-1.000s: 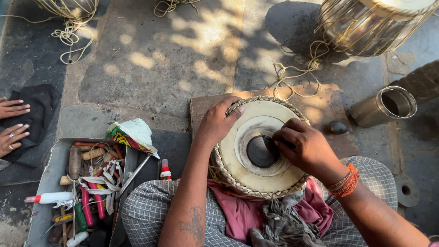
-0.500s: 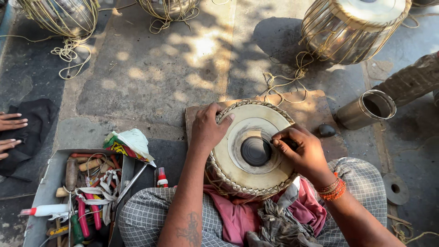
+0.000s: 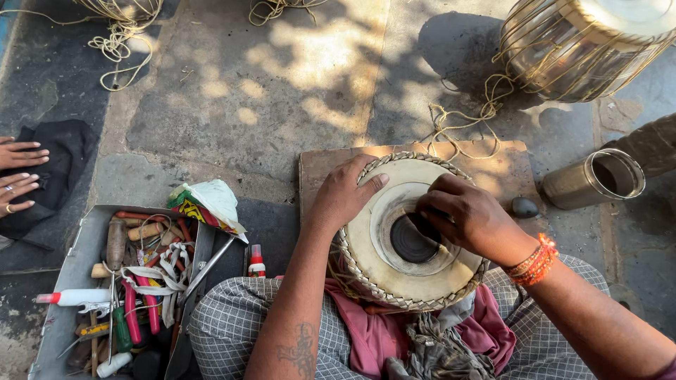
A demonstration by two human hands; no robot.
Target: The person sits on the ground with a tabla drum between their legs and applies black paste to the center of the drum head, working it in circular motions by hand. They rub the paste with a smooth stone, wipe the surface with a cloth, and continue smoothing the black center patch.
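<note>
Drum tilted on lap, over pink cloth. Left hand flat on braided rim, fingers released. Right hand over dark centre patch, fingers clenched, pressing there. Tool tray alongside.

The drum sits at centre frame on the person's lap, resting on a cloth, with a board behind it. The left hand lies on the drum's left rim; the right hand lies over the drumhead centre. A small stone lies on the board, right of the drum. A metal cup lies on its side further right. A second drum occupies the upper right. A tool tray sits at lower left. Another person's hands rest at the left edge.
</note>
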